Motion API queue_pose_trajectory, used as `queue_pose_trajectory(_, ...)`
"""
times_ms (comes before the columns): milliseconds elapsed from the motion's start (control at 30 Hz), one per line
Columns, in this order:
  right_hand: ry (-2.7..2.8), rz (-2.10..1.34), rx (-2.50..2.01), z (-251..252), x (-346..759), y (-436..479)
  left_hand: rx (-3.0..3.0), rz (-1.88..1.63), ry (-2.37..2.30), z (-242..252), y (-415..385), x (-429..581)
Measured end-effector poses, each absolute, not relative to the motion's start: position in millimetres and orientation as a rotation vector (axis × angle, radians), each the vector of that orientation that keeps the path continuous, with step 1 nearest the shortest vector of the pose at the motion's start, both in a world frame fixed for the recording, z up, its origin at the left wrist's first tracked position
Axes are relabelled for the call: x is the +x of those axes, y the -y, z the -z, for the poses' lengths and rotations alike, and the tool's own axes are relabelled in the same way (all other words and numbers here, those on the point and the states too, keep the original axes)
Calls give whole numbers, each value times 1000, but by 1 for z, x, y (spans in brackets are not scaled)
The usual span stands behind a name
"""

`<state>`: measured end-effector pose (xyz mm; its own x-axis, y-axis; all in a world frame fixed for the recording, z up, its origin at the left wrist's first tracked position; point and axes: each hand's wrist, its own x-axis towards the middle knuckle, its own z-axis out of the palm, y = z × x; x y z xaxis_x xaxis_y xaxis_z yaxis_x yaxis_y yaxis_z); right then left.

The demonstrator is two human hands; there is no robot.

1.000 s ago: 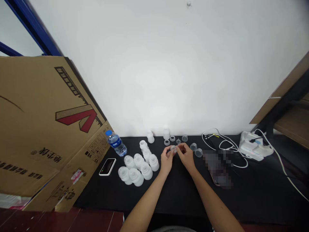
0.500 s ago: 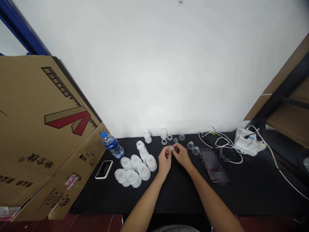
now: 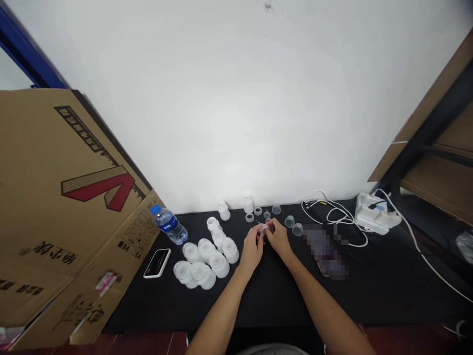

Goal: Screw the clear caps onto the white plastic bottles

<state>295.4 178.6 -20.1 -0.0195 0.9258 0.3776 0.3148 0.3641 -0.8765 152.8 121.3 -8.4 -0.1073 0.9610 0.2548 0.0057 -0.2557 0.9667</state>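
My left hand and my right hand meet over the black table, both with fingers closed round one small translucent ring-like part. Just behind them lie two clear rings, one of them a flat ring, and a small nipple-shaped piece. To the right of my right hand sit clear domed caps, among them a clear cap. Left of my left hand stand several white bottles, some with clear caps, such as the capped bottle. Two small white bottles, one at the wall, stand farther back.
A water bottle and a white-edged phone are at the left, beside a large cardboard box. At the right lie a blurred dark object, white cables and a white power strip. A white wall rises behind.
The view has shifted slightly. Both hands are still together, with the fingers a little rearranged around the small part, which is tilted differently.
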Motion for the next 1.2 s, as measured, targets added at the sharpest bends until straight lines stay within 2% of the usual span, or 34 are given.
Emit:
queue_pose_trajectory(267,1526,-708,-1188,20,294,-177,1660,-1377,-1255,7,-115,154)
queue_pose_trajectory(500,1536,-725,-1139,17,294,-177,1442,-1483,-1189,6,-115,160)
queue_pose_trajectory(900,1830,-648,-939,-1,290,-164,1284,-1602,-1420,18,-127,151)
queue_pose_trajectory(1200,1524,-974,-969,3,290,-174,1385,-1608,-1410,14,-129,149)
